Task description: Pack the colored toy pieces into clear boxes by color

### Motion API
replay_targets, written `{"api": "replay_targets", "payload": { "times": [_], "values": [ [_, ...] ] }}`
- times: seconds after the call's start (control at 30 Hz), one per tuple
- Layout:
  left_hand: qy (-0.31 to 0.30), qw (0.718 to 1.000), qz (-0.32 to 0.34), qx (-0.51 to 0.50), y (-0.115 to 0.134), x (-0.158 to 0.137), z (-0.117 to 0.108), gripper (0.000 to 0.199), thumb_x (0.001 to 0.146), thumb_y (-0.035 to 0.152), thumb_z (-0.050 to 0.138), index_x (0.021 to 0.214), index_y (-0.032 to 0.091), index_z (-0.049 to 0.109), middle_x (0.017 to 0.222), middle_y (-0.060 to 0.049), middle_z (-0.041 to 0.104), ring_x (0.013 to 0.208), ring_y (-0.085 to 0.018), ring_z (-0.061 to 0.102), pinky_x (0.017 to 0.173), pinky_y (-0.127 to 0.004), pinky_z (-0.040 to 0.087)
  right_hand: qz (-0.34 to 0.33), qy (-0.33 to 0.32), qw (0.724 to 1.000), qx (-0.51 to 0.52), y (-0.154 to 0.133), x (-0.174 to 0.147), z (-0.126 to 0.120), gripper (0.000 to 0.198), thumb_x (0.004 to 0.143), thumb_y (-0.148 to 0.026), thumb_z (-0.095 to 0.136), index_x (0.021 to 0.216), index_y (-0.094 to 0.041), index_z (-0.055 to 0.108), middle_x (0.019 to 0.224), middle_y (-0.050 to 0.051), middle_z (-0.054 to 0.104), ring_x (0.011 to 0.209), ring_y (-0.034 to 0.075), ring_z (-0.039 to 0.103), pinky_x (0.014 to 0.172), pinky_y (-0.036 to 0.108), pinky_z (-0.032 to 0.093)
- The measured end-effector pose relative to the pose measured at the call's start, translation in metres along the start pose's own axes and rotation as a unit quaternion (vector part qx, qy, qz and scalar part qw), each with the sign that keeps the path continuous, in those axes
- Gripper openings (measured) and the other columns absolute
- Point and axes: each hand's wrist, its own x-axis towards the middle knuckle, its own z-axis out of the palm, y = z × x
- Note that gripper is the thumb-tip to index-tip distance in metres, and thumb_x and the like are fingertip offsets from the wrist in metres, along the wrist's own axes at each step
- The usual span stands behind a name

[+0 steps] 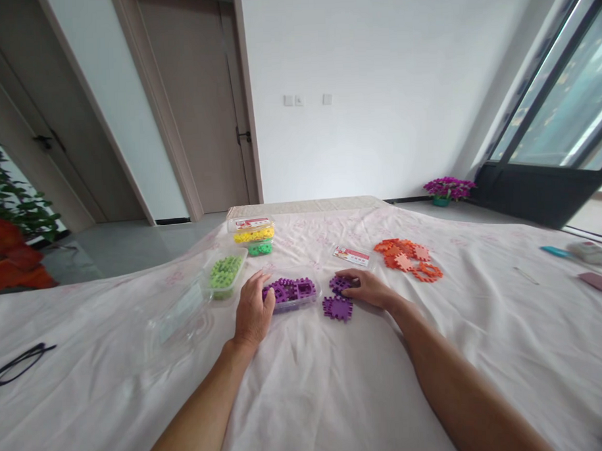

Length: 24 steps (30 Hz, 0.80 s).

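A clear plastic container (296,304) filled with purple interlocking pieces (303,288) sits on the cloth in front of me. My left hand (255,309) grips its left end, thumb at the near rim and fingers along the far side. Just right of the container, my right hand (366,288) has its fingers closed on a purple gear-shaped piece (338,285); the fingertips partly cover it. Another purple piece (338,308), square with toothed edges, lies flat nearer to me.
Orange pieces (405,258) lie in a loose pile at right, beside a clear lid with a label (351,255). Left stand a tub of light green pieces (226,273), an empty clear lid (178,318) and stacked tubs with yellow pieces (253,234). Eyeglasses (22,360) rest far left.
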Motion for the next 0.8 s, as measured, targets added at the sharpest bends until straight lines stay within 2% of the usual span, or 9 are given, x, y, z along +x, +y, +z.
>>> {"api": "replay_targets", "payload": {
  "times": [0.17,0.3,0.43,0.63,0.7,0.8],
  "values": [
    [-0.005,1.0,-0.002,-0.004,0.002,0.001,-0.001,0.031,0.09,0.021,0.044,0.12,0.02,0.054,0.128,-0.011,0.056,0.127,-0.023,0.048,0.109,-0.047,0.038,0.008,0.07,0.997,0.015,0.001,0.001,0.008,0.049,0.063,-0.029,0.078,0.111,-0.02,0.071,0.104,0.008,0.072,0.089,0.024,0.066,0.084,0.041,0.052],
    [-0.005,1.0,-0.003,-0.012,0.002,0.001,-0.001,0.031,0.09,0.022,0.044,0.12,0.019,0.054,0.128,-0.011,0.056,0.128,-0.023,0.048,0.109,-0.047,0.038,0.014,0.095,0.993,0.062,-0.017,0.002,0.014,0.05,0.068,-0.036,0.073,0.115,-0.019,0.068,0.106,0.008,0.071,0.076,0.02,0.065,0.075,0.038,0.053],
    [-0.007,1.0,-0.004,-0.018,0.001,0.001,0.001,0.032,0.09,0.022,0.045,0.121,0.019,0.054,0.129,-0.011,0.055,0.128,-0.023,0.047,0.109,-0.047,0.037,-0.038,0.115,0.99,0.07,-0.049,0.003,0.025,0.045,0.073,-0.034,0.068,0.116,-0.02,0.067,0.112,0.008,0.069,0.091,0.021,0.064,0.081,0.037,0.05],
    [-0.006,1.0,-0.01,-0.015,0.002,0.002,0.0,0.03,0.09,0.023,0.045,0.119,0.018,0.055,0.129,-0.011,0.056,0.127,-0.023,0.048,0.109,-0.046,0.038,-0.175,0.034,0.984,-0.008,-0.089,0.003,0.048,0.043,0.076,-0.029,0.068,0.119,-0.026,0.065,0.119,0.005,0.066,0.109,0.023,0.058,0.096,0.04,0.042],
    [-0.002,1.0,-0.01,-0.016,0.003,0.002,-0.001,0.03,0.09,0.022,0.045,0.118,0.019,0.056,0.129,-0.011,0.056,0.126,-0.023,0.049,0.109,-0.046,0.038,-0.217,0.005,0.975,-0.052,-0.092,0.004,0.055,0.039,0.076,-0.027,0.068,0.116,-0.026,0.067,0.121,0.005,0.065,0.113,0.023,0.055,0.102,0.042,0.038],
    [0.0,1.0,-0.011,-0.016,0.004,0.002,-0.001,0.029,0.09,0.021,0.045,0.116,0.019,0.057,0.128,-0.011,0.057,0.126,-0.023,0.049,0.108,-0.047,0.039,-0.229,-0.009,0.969,-0.087,-0.089,0.006,0.063,0.032,0.077,-0.022,0.065,0.108,-0.027,0.071,0.124,0.005,0.064,0.119,0.024,0.051,0.105,0.044,0.035]
  ]
}}
